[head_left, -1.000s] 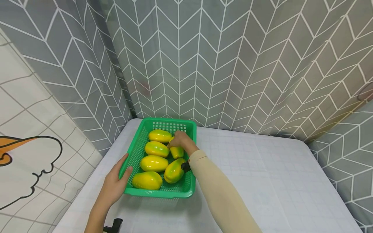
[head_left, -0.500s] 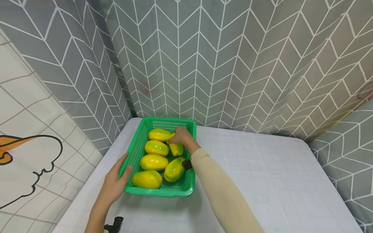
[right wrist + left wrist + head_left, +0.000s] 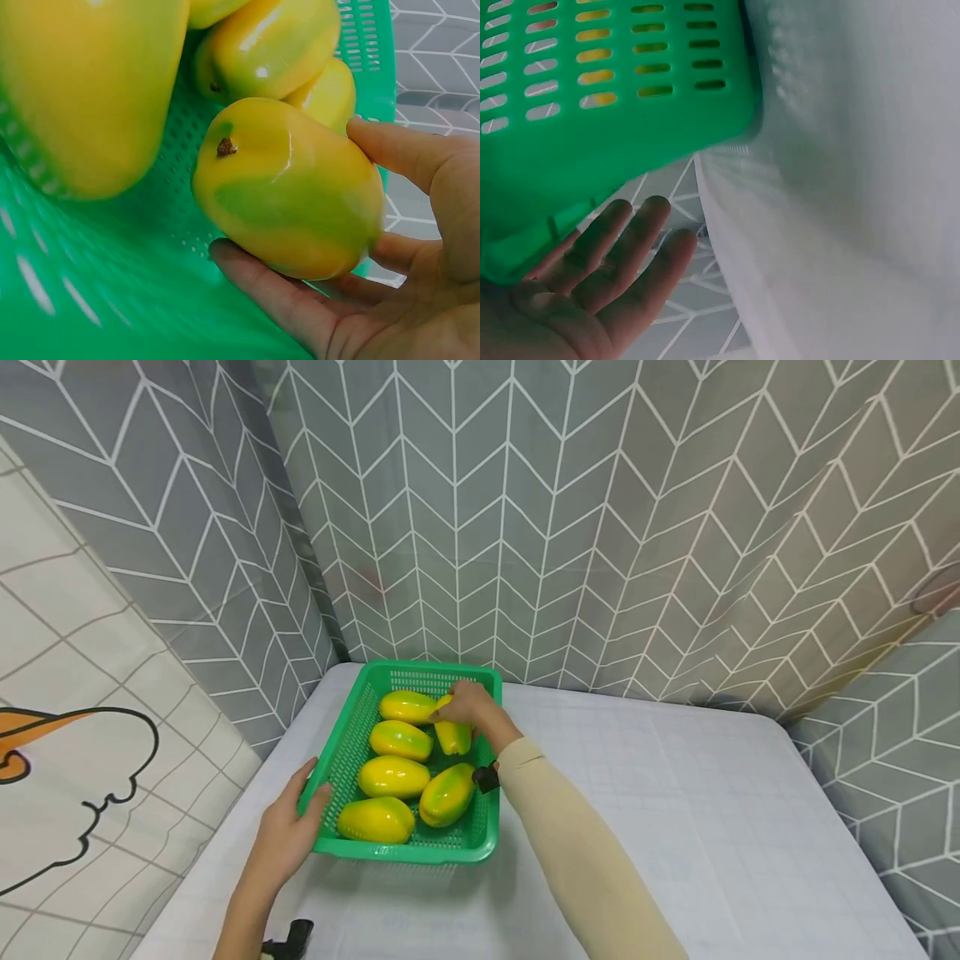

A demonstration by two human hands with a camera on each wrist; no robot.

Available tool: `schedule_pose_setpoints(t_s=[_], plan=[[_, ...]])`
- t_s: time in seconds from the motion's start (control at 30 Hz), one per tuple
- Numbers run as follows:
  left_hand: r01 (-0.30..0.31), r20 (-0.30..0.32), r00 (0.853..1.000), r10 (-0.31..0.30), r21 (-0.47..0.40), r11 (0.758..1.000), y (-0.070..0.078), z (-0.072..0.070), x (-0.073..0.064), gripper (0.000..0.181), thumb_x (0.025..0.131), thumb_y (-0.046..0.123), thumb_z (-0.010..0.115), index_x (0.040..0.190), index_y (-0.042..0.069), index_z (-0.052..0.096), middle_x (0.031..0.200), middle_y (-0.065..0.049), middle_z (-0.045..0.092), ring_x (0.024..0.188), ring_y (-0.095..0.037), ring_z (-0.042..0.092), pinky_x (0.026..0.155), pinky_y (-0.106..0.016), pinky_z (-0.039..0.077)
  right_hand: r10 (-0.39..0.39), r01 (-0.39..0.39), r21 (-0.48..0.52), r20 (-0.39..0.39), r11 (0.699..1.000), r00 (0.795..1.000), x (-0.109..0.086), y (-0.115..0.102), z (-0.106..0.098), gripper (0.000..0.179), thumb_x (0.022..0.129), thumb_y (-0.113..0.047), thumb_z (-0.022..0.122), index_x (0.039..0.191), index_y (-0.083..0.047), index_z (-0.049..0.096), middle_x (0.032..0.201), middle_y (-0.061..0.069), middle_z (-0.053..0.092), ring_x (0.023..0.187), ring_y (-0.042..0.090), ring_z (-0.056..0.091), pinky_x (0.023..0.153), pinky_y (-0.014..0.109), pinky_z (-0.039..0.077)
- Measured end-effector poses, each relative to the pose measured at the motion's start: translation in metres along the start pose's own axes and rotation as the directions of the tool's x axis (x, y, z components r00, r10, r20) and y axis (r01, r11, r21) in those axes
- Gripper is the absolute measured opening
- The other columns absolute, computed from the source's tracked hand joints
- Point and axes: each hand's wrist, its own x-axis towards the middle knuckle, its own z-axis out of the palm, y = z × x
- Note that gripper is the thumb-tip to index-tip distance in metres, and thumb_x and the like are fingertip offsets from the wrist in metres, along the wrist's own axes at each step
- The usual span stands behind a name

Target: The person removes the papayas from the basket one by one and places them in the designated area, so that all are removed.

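A green plastic basket (image 3: 397,853) holds several glossy yellow-green papayas, one being the papaya (image 3: 375,820) at its near left corner. My left hand (image 3: 281,839) grips the basket's left rim, thumb on the inner side. Its fingers reach along the outside in the left wrist view, where the thumb is hidden. Toward the basket's far right, my right hand (image 3: 476,706) holds a papaya (image 3: 454,739). In the right wrist view, thumb and fingers lie on opposite sides of this papaya (image 3: 292,195), its brown stem end facing the camera. Just nearer lies another papaya (image 3: 447,795).
The basket stands at the left rear of a table with a white cloth (image 3: 660,827). A grey chevron-patterned curtain (image 3: 570,527) hangs directly behind the table. White checked fabric (image 3: 90,677) hangs on the left.
My right hand has shifted slightly up and away with the papaya, widening the gap to the nearer papaya. The left hand keeps its hold on the rim.
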Motion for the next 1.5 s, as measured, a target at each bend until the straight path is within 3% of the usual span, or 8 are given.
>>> schedule_pose_setpoints(t_s=[0.2, 0.4, 0.53, 0.67, 1.0, 1.5], plan=[[-0.026, -0.039, 0.999, 0.027, 0.016, 1.0, -0.007, -0.003, -0.008, 0.058, 0.115, 0.035, 0.036, 0.162, 0.001, 0.037, 0.146, -0.038, 0.057, 0.126, -0.055, 0.063, 0.095, -0.066, 0.056, 0.003, -0.003, 0.016, -0.005, 1.0, 1.0, -0.004, -0.001, -0.011, 0.076, 0.098, -0.033, 0.075, 0.161, -0.005, 0.042, 0.155, 0.02, 0.052, 0.129, 0.04, 0.064, 0.085, 0.055, 0.064], [-0.039, -0.061, 0.997, 0.041, 0.029, 0.999, -0.012, -0.003, -0.016, 0.054, 0.116, 0.03, 0.032, 0.156, -0.005, 0.045, 0.142, -0.036, 0.061, 0.127, -0.054, 0.062, 0.098, -0.068, 0.054, -0.013, 0.013, -0.043, -0.003, 0.999, 1.0, -0.007, -0.002, -0.019, 0.076, 0.1, -0.036, 0.074, 0.161, -0.004, 0.042, 0.149, 0.022, 0.055, 0.121, 0.039, 0.068, 0.082, 0.05, 0.066], [-0.032, -0.073, 0.997, 0.034, 0.03, 0.999, -0.014, -0.004, -0.019, 0.053, 0.117, 0.031, 0.033, 0.151, -0.005, 0.051, 0.133, -0.033, 0.068, 0.098, -0.038, 0.073, 0.081, -0.047, 0.062, -0.018, 0.018, -0.036, 0.004, 0.999, 1.0, -0.01, -0.002, -0.024, 0.077, 0.099, -0.037, 0.074, 0.161, -0.004, 0.041, 0.144, 0.022, 0.058, 0.119, 0.038, 0.068, 0.085, 0.051, 0.065], [0.0, -0.057, 0.998, 0.001, 0.012, 1.0, -0.015, -0.004, -0.021, 0.055, 0.117, 0.034, 0.034, 0.15, -0.005, 0.052, 0.124, -0.03, 0.072, 0.075, -0.011, 0.065, 0.062, -0.023, 0.053, -0.021, 0.021, -0.009, 0.016, 1.0, 1.0, -0.015, -0.002, -0.029, 0.076, 0.1, -0.036, 0.072, 0.161, -0.003, 0.041, 0.142, 0.021, 0.059, 0.121, 0.037, 0.067, 0.089, 0.053, 0.064], [0.062, -0.05, 0.997, -0.063, -0.006, 0.998, -0.015, -0.001, -0.023, 0.058, 0.117, 0.038, 0.034, 0.148, -0.005, 0.054, 0.103, -0.02, 0.075, 0.072, -0.012, 0.064, 0.06, -0.024, 0.051, -0.069, 0.066, -0.087, -0.029, 0.994, 0.997, -0.029, -0.004, -0.043, 0.069, 0.099, -0.039, 0.074, 0.154, -0.004, 0.05, 0.128, 0.017, 0.067, 0.106, 0.031, 0.072, 0.078, 0.044, 0.066], [0.006, -0.126, 0.992, -0.006, 0.002, 1.0, -0.016, -0.001, -0.026, 0.055, 0.117, 0.033, 0.035, 0.144, -0.009, 0.057, 0.091, -0.017, 0.073, 0.068, -0.008, 0.059, 0.057, -0.024, 0.048, -0.121, 0.109, -0.118, -0.1, 0.987, 0.988, -0.049, 0.007, -0.067, 0.064, 0.1, -0.041, 0.073, 0.15, -0.007, 0.054, 0.129, 0.017, 0.065, 0.107, 0.033, 0.071, 0.075, 0.042, 0.067]])
